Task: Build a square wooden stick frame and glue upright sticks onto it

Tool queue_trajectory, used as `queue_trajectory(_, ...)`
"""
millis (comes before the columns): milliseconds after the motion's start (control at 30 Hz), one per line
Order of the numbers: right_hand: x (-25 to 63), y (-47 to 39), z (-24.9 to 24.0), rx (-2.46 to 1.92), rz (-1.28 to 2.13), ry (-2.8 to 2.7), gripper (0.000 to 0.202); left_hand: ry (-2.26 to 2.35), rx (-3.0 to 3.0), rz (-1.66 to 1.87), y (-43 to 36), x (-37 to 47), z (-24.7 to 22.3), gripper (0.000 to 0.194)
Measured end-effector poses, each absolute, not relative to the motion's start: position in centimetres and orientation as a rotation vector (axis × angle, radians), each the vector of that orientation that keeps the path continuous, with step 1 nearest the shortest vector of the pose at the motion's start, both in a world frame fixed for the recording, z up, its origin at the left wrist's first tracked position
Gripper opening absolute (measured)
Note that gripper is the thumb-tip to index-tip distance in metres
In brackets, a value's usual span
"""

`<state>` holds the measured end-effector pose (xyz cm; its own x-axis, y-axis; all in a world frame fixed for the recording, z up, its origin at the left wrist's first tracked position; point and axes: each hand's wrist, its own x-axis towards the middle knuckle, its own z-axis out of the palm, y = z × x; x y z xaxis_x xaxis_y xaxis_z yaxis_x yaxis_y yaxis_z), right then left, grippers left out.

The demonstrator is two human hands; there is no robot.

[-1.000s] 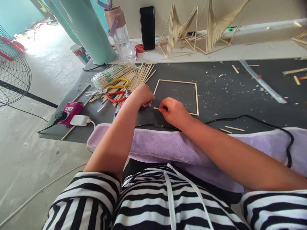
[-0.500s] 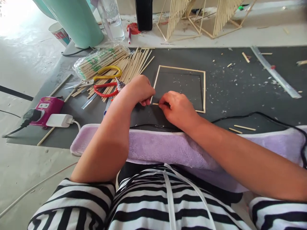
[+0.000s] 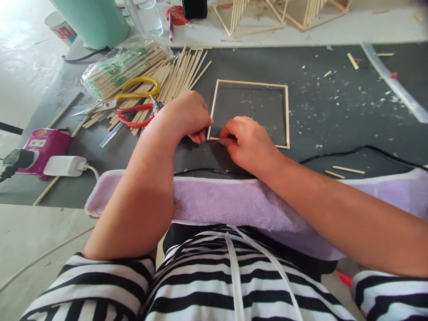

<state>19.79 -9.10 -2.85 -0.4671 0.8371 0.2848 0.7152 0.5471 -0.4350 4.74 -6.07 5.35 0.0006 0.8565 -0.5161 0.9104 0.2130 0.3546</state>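
On the grey desk (image 3: 334,102), between the person and a row of stick models (image 3: 236,20), lies a square frame (image 3: 286,116) of thin wooden sticks. The right hand (image 3: 250,145) covers most of its near side, so whether one unbroken stick runs beneath cannot be seen; only a short end shows at the left and another piece at the right. That grip is narrow, thumb and finger pinched on the near stick (image 3: 214,138). The left hand (image 3: 192,118) is curled beside the frame's left side, fingertips at or just beside it; its palm is turned away, and I cannot tell what its grip holds. The left forearm hides part of the red-handled tool (image 3: 135,116) and some of the loose sticks (image 3: 183,73). The top edge cuts off the models, the bottle (image 3: 149,18) and all but the lower end of the black phone (image 3: 195,9).

A second ago the phone stood fully in view, and the near stick's tip lay apart from the left side; now it meets the corner.
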Motion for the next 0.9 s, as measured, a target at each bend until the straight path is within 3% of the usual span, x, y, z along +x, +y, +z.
queue_trajectory(500,20.0,-9.0,-3.1,-1.209,0.395,-2.311,0.009,1.852,1.674,-0.173,-5.7,4.7,4.8,0.039)
queue_trajectory(900,19.9,-9.1,-2.8,-1.24,0.367,-2.317,0.011,1.746,1.699,-0.05,-6.1,3.8,4.8,0.031)
